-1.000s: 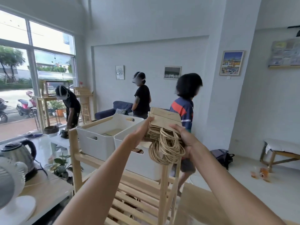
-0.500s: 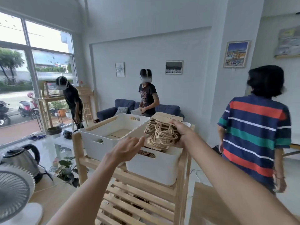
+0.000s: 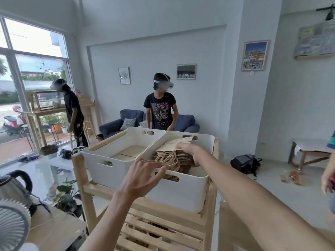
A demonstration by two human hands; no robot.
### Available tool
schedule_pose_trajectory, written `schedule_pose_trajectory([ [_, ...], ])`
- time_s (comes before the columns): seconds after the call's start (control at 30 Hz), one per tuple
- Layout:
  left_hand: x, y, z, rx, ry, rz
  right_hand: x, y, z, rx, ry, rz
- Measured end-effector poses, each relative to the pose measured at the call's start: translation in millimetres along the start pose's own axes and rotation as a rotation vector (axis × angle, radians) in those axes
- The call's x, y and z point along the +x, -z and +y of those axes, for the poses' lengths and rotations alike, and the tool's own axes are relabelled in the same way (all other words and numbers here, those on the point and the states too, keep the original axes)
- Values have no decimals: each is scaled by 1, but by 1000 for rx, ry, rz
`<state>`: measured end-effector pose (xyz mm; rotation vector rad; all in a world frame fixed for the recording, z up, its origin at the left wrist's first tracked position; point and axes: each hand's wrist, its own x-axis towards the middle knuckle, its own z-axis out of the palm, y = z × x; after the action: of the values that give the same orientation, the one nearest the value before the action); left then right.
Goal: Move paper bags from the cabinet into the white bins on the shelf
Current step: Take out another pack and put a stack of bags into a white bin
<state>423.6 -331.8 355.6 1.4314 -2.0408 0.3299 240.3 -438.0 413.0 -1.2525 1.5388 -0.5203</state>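
The stack of paper bags (image 3: 178,154), brown with coiled twine handles, sits inside our right-hand white bin (image 3: 183,191), its top sheets tilted up toward the bin's far wall. Our right hand (image 3: 190,151) reaches over the rim and grips the stack from above and from its right side, fingers curled down around the bags. Our left hand (image 3: 143,176) is spread loose with nothing in it, fingertips at the near rim of that same bin, just above its cut-out handle; we cannot tell whether they press on the plastic. A second white bin (image 3: 108,160) stands touching the first on its left, with flat brown sheets lying in its bottom. Both bins rest on the top of a slatted wooden shelf (image 3: 181,230). To our left a kettle (image 3: 12,187) and a fan (image 3: 12,227) stand on a counter. Beyond the shelf two people in headsets stand near a blue sofa (image 3: 183,122).
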Motion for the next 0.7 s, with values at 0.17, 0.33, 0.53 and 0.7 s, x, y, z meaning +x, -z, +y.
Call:
schedule_pose_trajectory([
  [0.17,1,-3,0,-4,-2,19,12,2,1,-49,-45,-64],
  [0.33,1,-7,1,20,21,47,103,15,6,54,-104,-149],
  [0.53,2,-6,14,25,42,123,87,12,1,-13,-20,-202],
  [0.7,0,-2,9,38,56,34,36,3,-2,-105,-6,-154],
])
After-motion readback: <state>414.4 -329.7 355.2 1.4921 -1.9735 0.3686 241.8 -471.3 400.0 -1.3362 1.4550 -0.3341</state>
